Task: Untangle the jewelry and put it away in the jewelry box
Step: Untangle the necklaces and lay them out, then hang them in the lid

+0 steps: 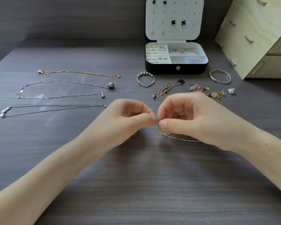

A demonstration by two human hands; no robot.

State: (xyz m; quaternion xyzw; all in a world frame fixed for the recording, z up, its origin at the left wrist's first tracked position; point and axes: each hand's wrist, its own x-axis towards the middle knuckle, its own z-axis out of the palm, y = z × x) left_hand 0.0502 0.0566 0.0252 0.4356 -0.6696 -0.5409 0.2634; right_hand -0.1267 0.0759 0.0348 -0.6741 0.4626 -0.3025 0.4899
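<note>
Tabletop (pixel 136 184), dark wood grain, fills most of my view and carries every item listed here. At far right I see pale wooden drawers (pixel 258 38). Just left of them stands the box (pixel 161 69), black outside and white inside. It is open, its lid (pixel 174 18) upright and set with earrings. Rings sit in its left slots and a metal hoop lies in its rear right compartment. Both forearms enter from the bottom corners and meet at centre, on the near side of the box and well apart from it. The left hand (pixel 125 117) and right hand (pixel 190 117) are both curled. Each pinches the same chain (pixel 182 139) between thumb and forefinger, the fingertips nearly touching. At left, four necklaces lie stretched in separate rows: a gold necklace (pixel 81 72) farthest from me, then three silver necklaces (pixel 110 85). A beaded bangle (pixel 145 78) lies by the front left corner of the box and a plain bangle (pixel 219 76) by its front right corner. Between them, nearer the hands, I see a tangle (pixel 166 89) of fine chains, with a cluster of charms (pixel 208 91) to its right. The pinched chain trails rightward on the tabletop under the right hand, and a gold pendant (pixel 160 131) hangs just below the pinch.
</note>
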